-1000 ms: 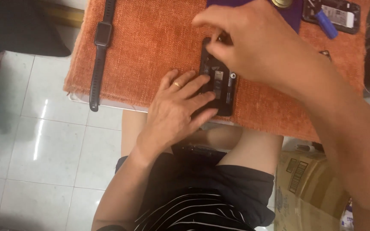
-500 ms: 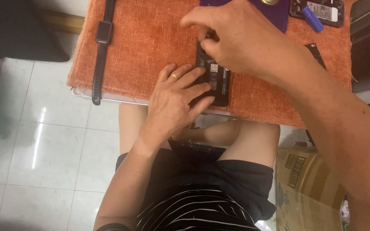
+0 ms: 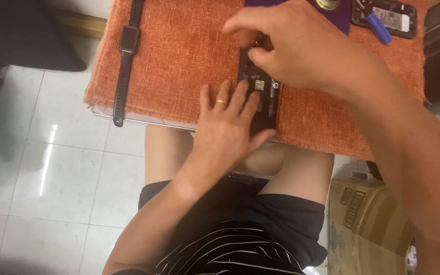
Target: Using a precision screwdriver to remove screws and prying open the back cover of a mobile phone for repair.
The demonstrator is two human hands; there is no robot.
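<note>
- On orange woven cloth, near its front edge: opened black phone, back off, innards up.
- Left hand flat, fingers spread, pressing phone's lower half, prob. to steady it.
- Right hand w/ fingertips pinched over phone's top end; what they pinch: can't tell.
- Black smartwatch lies well apart, left.

An orange cloth covers the desk. On the cloth lie a black wristwatch, an opened dark phone and a second phone.
</note>
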